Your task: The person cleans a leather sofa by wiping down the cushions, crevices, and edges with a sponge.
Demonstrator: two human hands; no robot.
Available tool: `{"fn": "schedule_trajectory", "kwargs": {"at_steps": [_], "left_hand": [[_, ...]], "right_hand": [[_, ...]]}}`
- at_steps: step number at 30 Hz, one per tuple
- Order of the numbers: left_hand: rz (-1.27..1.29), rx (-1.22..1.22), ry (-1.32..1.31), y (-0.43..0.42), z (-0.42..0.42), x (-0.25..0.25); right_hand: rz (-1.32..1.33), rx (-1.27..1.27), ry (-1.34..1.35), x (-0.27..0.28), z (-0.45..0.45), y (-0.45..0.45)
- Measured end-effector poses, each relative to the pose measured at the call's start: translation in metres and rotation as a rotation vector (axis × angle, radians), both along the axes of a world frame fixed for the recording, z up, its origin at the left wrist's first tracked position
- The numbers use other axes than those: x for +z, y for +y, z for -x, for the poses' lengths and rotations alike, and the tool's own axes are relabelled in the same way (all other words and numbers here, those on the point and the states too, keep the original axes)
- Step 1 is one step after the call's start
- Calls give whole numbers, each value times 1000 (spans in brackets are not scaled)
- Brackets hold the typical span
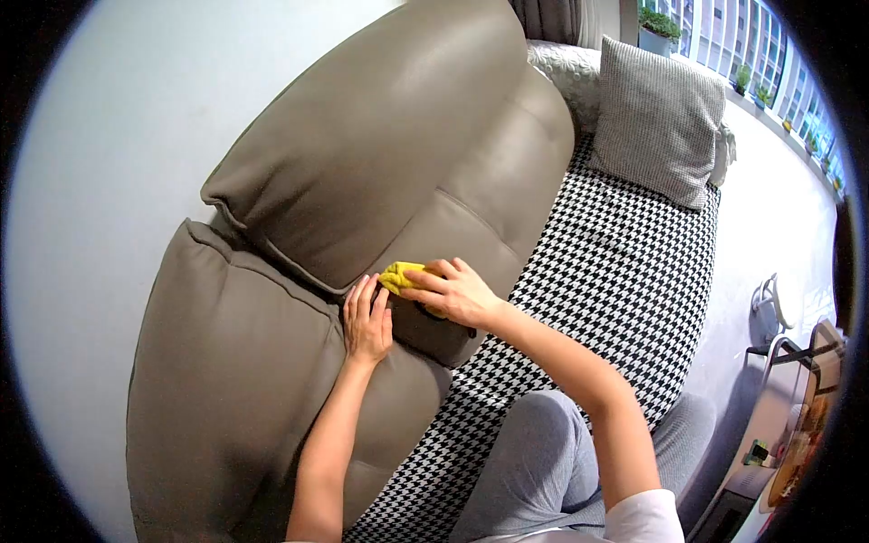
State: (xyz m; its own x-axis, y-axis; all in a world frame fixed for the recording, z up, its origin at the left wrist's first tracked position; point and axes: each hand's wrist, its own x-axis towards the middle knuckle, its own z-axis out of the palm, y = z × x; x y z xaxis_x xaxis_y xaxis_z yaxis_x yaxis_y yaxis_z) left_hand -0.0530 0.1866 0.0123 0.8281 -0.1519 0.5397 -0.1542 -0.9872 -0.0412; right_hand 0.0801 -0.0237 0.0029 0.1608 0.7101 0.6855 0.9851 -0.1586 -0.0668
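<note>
My right hand (pixel 457 294) grips a folded yellow cloth (pixel 396 277) and presses it to the taupe leather sofa back (pixel 453 231), close to the seam between two cushions. My left hand (pixel 367 328) lies on the lower cushion (pixel 244 362) with its fingers stretched out beside the seam, the fingertips near the cloth. Part of the cloth is hidden under my right fingers. A dark gap runs between the two back cushions, left of my left hand.
A black-and-white houndstooth cover (pixel 615 262) lies over the seat, where my grey-clad legs (pixel 534 452) rest. At the far end stands a grey ribbed pillow (pixel 661 122). A white stool (pixel 769 303) and a cluttered table (pixel 787 452) are on the right. Potted plants (pixel 659 32) line the window.
</note>
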Motion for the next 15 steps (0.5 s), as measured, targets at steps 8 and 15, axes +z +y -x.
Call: {"fn": "schedule_trajectory", "kwargs": {"at_steps": [8,15], "left_hand": [[-26,24,42,-5,-1,3],[-299,-59,115,-7,0,-7]], "right_hand": [[152,222,-236,-80,24,-50],[364,240,-106,-111,33,-114]]}}
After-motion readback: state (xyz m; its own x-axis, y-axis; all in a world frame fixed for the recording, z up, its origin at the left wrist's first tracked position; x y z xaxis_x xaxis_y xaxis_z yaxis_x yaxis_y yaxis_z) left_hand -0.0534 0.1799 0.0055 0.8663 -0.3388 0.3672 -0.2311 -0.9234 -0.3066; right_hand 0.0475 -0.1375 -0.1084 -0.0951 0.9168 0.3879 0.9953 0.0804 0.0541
